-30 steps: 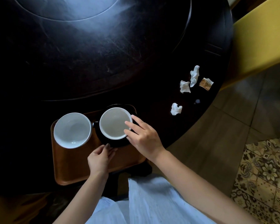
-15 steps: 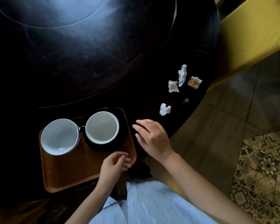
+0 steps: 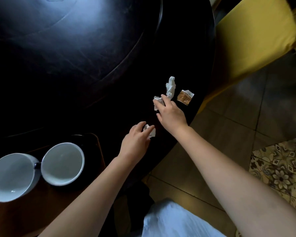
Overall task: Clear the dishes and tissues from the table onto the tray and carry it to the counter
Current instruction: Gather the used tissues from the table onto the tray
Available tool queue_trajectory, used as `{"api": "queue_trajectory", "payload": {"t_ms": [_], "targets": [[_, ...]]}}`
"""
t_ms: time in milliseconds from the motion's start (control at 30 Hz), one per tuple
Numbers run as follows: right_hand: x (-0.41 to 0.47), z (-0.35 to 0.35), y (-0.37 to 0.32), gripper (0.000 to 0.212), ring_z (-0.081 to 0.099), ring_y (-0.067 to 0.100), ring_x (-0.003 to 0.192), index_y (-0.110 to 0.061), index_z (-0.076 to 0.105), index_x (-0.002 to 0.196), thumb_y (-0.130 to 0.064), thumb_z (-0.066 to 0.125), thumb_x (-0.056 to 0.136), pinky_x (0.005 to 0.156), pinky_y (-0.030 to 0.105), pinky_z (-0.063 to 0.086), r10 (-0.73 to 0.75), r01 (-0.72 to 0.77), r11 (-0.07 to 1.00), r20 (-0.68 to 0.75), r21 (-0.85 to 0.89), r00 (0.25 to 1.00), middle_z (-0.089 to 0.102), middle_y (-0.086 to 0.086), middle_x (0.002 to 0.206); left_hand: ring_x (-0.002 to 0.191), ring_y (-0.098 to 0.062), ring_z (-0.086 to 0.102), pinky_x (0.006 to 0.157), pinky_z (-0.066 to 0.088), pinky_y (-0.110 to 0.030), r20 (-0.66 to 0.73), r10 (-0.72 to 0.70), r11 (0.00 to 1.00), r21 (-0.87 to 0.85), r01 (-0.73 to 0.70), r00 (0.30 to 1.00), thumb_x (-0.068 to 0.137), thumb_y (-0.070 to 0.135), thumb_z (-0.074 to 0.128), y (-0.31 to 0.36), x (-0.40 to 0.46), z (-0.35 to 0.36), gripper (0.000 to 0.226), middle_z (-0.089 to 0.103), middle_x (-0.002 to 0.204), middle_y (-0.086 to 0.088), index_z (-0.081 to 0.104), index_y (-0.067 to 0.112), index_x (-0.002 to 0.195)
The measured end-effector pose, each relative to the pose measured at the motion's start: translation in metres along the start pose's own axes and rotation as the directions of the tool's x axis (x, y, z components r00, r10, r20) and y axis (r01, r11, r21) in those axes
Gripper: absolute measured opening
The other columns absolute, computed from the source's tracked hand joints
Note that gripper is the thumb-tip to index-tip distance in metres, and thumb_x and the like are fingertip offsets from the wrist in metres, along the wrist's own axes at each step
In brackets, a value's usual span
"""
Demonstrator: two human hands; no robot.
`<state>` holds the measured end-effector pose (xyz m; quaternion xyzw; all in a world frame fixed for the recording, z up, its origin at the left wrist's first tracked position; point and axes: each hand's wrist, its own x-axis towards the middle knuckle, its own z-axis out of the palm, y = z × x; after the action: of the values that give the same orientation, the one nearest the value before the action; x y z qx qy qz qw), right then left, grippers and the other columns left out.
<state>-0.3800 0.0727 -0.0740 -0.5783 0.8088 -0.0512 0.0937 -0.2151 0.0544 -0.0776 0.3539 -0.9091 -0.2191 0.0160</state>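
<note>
On the dark round table [image 3: 92, 103], my left hand [image 3: 135, 142] pinches a small crumpled white tissue [image 3: 150, 132] between thumb and fingers. My right hand [image 3: 172, 114] reaches further out, its fingers resting on a second crumpled tissue [image 3: 157, 102] with the thumb held apart. Just beyond lie a long twisted tissue [image 3: 171, 85] and a brown-stained wrapper [image 3: 184, 98], both untouched.
A brown tray [image 3: 97, 151] at the table's near-left edge carries two empty white cups [image 3: 10, 175] [image 3: 62, 164], the right one on a dark saucer. A yellow chair seat [image 3: 256, 31] stands to the right. Tiled floor [image 3: 237, 117] with a patterned section lies below the table edge.
Both hands have left the tray and cups and moved right and outward to the tissues. My left hand now pinches the nearest tissue and my right touches the one beyond.
</note>
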Motion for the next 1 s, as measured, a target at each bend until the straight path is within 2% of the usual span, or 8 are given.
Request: {"api": "queue_trajectory", "payload": {"t_ms": [100, 233, 433, 567, 700, 867, 933, 1000], "targets": [[0.009, 0.004, 0.003, 0.043, 0.050, 0.039, 0.115, -0.010, 0.046, 0.132, -0.009, 0.055, 0.090, 0.084, 0.046, 0.052, 0.013, -0.014, 0.999, 0.008, 0.037, 1.000, 0.043, 0.020, 0.137, 0.102, -0.033, 0.060, 0.068, 0.057, -0.039, -0.026, 0.067, 0.998, 0.017, -0.067, 0.997, 0.071, 0.007, 0.072, 0.000, 0.010, 0.008, 0.038, 0.064, 0.113, -0.014, 0.066, 0.015, 0.109], [0.019, 0.006, 0.004, 0.028, 0.062, 0.041, 0.075, 0.000, 0.064, 0.103, 0.007, 0.064, 0.077, 0.057, 0.040, 0.054, 0.008, 0.001, 0.997, -0.111, 0.074, 0.994, 0.060, 0.025, 0.095, 0.095, -0.031, 0.063, 0.065, 0.058, -0.039, -0.035, 0.125, 0.991, -0.050, -0.127, 0.992, 0.073, 0.002, 0.069, -0.002, 0.014, 0.011, 0.024, 0.066, 0.104, -0.014, 0.071, 0.008, 0.096], [0.030, 0.003, 0.007, 0.016, 0.061, 0.040, 0.070, 0.000, 0.061, 0.093, 0.009, 0.057, 0.081, 0.055, 0.038, 0.051, 0.027, -0.005, 0.985, -0.122, 0.173, 0.992, 0.059, 0.022, 0.087, 0.087, -0.027, 0.064, 0.066, 0.056, -0.036, -0.081, 0.137, 0.985, -0.095, -0.144, 0.987, 0.074, 0.003, 0.068, -0.009, 0.017, 0.014, 0.019, 0.068, 0.096, -0.011, 0.068, 0.006, 0.093], [0.021, -0.008, 0.019, 0.016, 0.061, 0.033, 0.078, -0.002, 0.060, 0.090, 0.008, 0.059, 0.078, 0.063, 0.029, 0.048, 0.091, -0.003, 0.935, -0.233, 0.353, 0.968, 0.060, 0.018, 0.089, 0.084, -0.015, 0.060, 0.073, 0.048, -0.025, -0.107, -0.102, 0.939, -0.339, 0.060, 0.989, 0.077, 0.005, 0.066, -0.003, 0.024, 0.007, 0.041, 0.065, 0.095, -0.001, 0.055, 0.010, 0.116], [0.013, -0.025, 0.050, 0.033, 0.062, 0.029, 0.086, -0.003, 0.064, 0.102, 0.009, 0.060, 0.071, 0.074, 0.024, 0.045, 0.337, -0.151, 0.879, -0.366, 0.452, 0.868, 0.065, 0.017, 0.094, 0.090, -0.019, 0.061, 0.074, 0.047, -0.017, -0.196, -0.144, 0.910, -0.410, 0.052, 0.970, 0.078, 0.008, 0.066, 0.003, 0.057, -0.005, 0.023, 0.062, 0.105, -0.008, 0.067, 0.009, 0.101], [0.013, -0.026, 0.083, 0.032, 0.057, 0.035, 0.100, -0.002, 0.062, 0.108, -0.004, 0.065, 0.076, 0.085, 0.041, 0.048, 0.405, -0.306, 0.869, -0.205, 0.389, 0.891, 0.066, 0.019, 0.103, 0.096, -0.016, 0.056, 0.089, 0.044, -0.022, -0.055, -0.084, 0.903, -0.426, 0.053, 0.995, 0.080, 0.006, 0.061, 0.031, 0.125, -0.005, 0.054, 0.026, 0.147, -0.014, 0.049, 0.019, 0.130], [0.014, -0.024, 0.088, 0.048, 0.051, 0.034, 0.111, -0.003, 0.052, 0.125, -0.010, 0.065, 0.079, 0.094, 0.042, 0.042, 0.405, -0.349, 0.866, -0.094, 0.359, 0.909, 0.062, 0.018, 0.116, 0.120, -0.023, 0.048, 0.097, 0.036, -0.021, 0.043, -0.049, 0.921, -0.385, 0.062, 0.998, 0.082, 0.007, 0.059, 0.044, 0.142, 0.000, 0.060, 0.012, 0.154, -0.013, 0.042, 0.025, 0.136], [0.018, -0.021, 0.090, 0.059, 0.047, 0.033, 0.117, -0.005, 0.042, 0.134, -0.015, 0.065, 0.081, 0.098, 0.043, 0.039, 0.405, -0.380, 0.864, -0.008, 0.330, 0.914, 0.060, 0.015, 0.122, 0.134, -0.024, 0.034, 0.100, 0.030, -0.022, 0.078, -0.041, 0.935, -0.347, 0.066, 0.996, 0.083, 0.007, 0.057, 0.052, 0.150, 0.004, 0.056, 0.016, 0.154, -0.011, 0.044, 0.023, 0.135]]}}
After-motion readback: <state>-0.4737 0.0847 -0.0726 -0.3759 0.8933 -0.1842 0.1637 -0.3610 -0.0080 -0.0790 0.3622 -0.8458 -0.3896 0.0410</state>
